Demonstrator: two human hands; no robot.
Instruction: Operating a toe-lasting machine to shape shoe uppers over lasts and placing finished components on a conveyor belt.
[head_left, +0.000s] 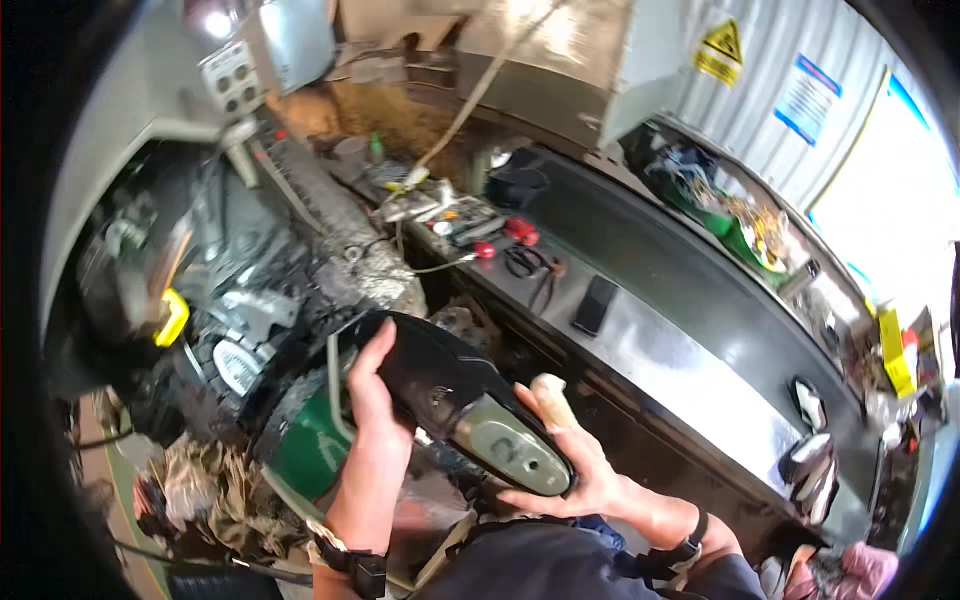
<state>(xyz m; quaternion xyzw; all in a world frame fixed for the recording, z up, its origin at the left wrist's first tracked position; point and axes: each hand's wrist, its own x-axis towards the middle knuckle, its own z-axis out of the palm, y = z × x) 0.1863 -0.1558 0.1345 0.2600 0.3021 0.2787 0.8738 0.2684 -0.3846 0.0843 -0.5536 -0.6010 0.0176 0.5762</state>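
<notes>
Gripping black shoe piece (430, 365) at frame centre. Clamped at lower-right end by right hand (580, 465), around rim of grey-green oval plate (508, 443); clamped at upper-left end by left hand (383, 412), with fingers mostly hidden. Judged as at holding-and-orienting step; likely to call next for firm support at both ends. Noted beyond, right of centre: dark phone (596, 305) on metal ledge (685, 375).

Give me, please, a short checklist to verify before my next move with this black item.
1. Left hand on black item: ok, gripping its dark end.
2. Right hand on it: ok, around the end with the grey oval panel.
3. Black item's underside: cannot tell, hidden.
4. Dark phone-like slab apart from both hands: ok, on metal ledge.
5. Left side tidy: not ok, brown crumpled heap there.
</notes>
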